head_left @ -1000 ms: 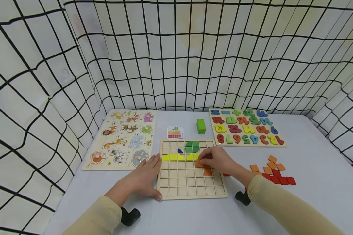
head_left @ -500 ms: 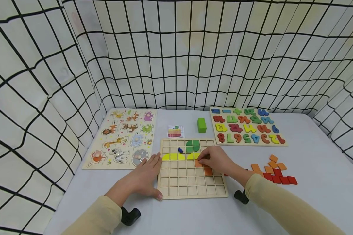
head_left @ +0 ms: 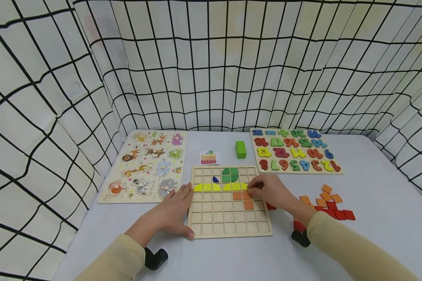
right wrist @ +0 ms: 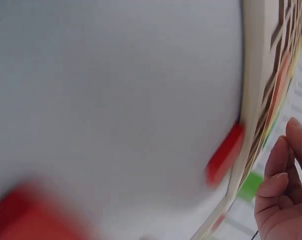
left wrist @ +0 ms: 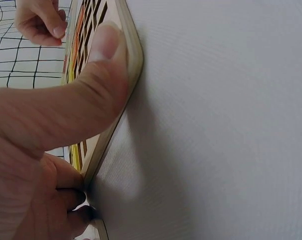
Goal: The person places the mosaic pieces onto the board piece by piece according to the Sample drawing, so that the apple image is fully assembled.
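Note:
A wooden grid board [head_left: 219,228] lies in front of me. My left hand [head_left: 172,212] rests along its left edge, fingers extended, and its thumb [left wrist: 107,47] presses the near left corner. Over the board's right side is my right hand [head_left: 269,191], thumb and index fingertips together with nothing visible between them. Just left of that hand, orange square tiles [head_left: 248,205] sit in the grid below yellow pieces [head_left: 207,187]. Green leaf-like pieces [head_left: 230,175] and a small dark blue piece [head_left: 215,179] are higher on the board.
Loose orange tiles [head_left: 305,200] and red tiles [head_left: 349,215] lie to the right; another red tile [right wrist: 225,154] is by the board's edge. Behind stand a picture card [head_left: 210,157], a green block [head_left: 240,150] and a number puzzle [head_left: 295,152]. An animal puzzle [head_left: 145,168] lies left.
My right hand has let go of an orange tile in the grid and shifted right, uncovering the orange tiles. The left hand has stayed put.

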Tool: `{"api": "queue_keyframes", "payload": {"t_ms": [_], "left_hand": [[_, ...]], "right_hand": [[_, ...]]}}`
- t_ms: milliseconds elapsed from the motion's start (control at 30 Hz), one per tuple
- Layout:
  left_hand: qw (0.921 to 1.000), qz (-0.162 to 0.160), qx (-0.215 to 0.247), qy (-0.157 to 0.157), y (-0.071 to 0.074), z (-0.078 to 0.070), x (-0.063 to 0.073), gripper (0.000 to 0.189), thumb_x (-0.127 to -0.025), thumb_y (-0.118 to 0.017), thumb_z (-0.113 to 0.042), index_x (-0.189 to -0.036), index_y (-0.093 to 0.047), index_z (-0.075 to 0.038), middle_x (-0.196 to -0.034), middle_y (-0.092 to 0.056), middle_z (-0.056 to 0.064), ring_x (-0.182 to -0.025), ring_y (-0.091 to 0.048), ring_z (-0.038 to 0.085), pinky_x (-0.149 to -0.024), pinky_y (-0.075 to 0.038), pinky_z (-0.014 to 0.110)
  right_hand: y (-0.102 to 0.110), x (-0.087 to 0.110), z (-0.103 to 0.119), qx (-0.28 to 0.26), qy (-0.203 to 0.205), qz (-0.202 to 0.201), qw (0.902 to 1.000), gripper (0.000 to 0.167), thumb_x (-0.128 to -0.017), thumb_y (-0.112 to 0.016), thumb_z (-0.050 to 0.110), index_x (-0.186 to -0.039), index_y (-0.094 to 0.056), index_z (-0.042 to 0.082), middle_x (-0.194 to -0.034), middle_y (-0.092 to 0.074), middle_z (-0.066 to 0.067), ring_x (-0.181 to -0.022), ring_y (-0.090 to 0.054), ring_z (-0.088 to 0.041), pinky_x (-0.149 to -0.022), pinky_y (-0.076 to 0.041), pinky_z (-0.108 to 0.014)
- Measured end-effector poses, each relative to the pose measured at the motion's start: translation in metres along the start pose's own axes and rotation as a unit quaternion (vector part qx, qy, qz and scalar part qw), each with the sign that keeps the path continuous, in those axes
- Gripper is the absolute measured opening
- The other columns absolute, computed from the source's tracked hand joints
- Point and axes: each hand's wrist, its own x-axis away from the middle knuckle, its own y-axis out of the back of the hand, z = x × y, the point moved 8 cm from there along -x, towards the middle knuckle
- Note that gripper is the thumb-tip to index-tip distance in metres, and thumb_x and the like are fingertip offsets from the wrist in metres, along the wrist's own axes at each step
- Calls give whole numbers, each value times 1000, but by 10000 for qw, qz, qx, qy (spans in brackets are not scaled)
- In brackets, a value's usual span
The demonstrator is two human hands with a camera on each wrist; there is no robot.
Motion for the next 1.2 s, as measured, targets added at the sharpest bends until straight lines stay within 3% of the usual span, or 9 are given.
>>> {"api": "queue_keyframes", "payload": {"t_ms": [300, 500, 733, 933, 1200], "left_hand": [[10000, 13, -36, 50, 2, 1, 0, 128, -71, -90, -50, -159, -19, 9, -171, -10, 24, -159, -11, 41, -128, -13, 60], [10000, 24, -22, 62, 2, 2, 1, 127, -72, -90, -49, -159, -19, 10, -170, -10, 25, -159, -11, 42, -128, -13, 61], [10000, 16, 34, 38, 2, 1, 1, 127, -72, -90, -48, -159, -18, 10, -170, -10, 26, -159, -11, 42, -128, -13, 62], [10000, 11, 43, 12, 1, 1, 1, 126, -72, -90, -49, -158, -19, 11, -170, -10, 26, -159, -11, 42, -128, -13, 62], [10000, -1, 19, -14, 3, -3, 2, 126, -72, -90, -49, -158, -19, 10, -170, -11, 26, -159, -12, 42, -128, -14, 61]], "right_hand": [[52, 41, -65, 271, -734, -163, 9968, 17, -97, -69, 10, -112, -76, 9, -105, -74, -6, -94, -63, -20, -73, -57, -26], [65, 66, -91, 673, -762, 70, 9948, 20, -93, -72, 8, -113, -77, 7, -101, -74, -5, -96, -64, -20, -76, -58, -27], [66, 71, -104, 1170, -621, 196, 9910, 19, -91, -75, 7, -110, -77, 6, -100, -68, -8, -93, -60, -22, -75, -61, -34], [68, 71, -108, 1057, -781, 319, 9908, 17, -91, -74, 8, -108, -73, 4, -101, -66, -11, -95, -60, -24, -78, -62, -38], [73, 72, -100, 931, -725, 31, 9930, 16, -89, -79, 9, -97, -65, 9, -89, -66, 0, -88, -60, -17, -72, -58, -25]]}}
